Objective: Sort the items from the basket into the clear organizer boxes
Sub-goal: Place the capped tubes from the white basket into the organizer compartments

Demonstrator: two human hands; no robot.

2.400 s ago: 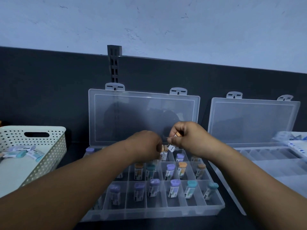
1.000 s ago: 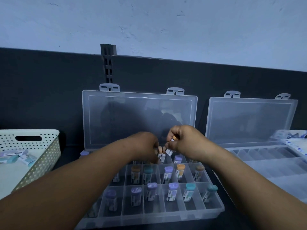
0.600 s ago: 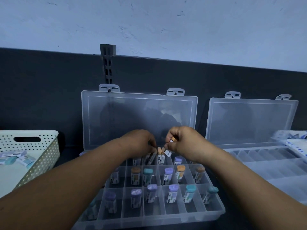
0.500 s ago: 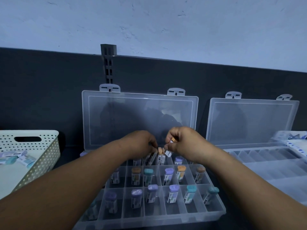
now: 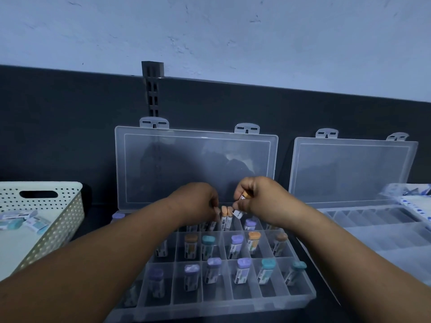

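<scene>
A clear organizer box (image 5: 300,299) lies open in front of me, its cells holding small labelled vials with purple, teal and orange caps. My right hand (image 5: 263,201) pinches an orange-capped vial (image 5: 242,203) tilted over the back row. My left hand (image 5: 198,203) hovers over the same row, fingertips touching two upright orange-capped vials (image 5: 225,217); what its fingers hold is hidden. A white perforated basket (image 5: 53,206) at the left holds several loose vials (image 5: 28,221). A second clear organizer box (image 5: 373,229) stands open at the right.
Both lids lean against a dark back panel (image 5: 58,136). A slotted metal rail (image 5: 152,89) rises behind the left lid. White packets (image 5: 412,201) lie at the far right edge beside the second box.
Both hands stay over the back row. The left hand has shifted slightly, exposing two upright orange-capped vials beside its fingertips. The right hand keeps its vial.
</scene>
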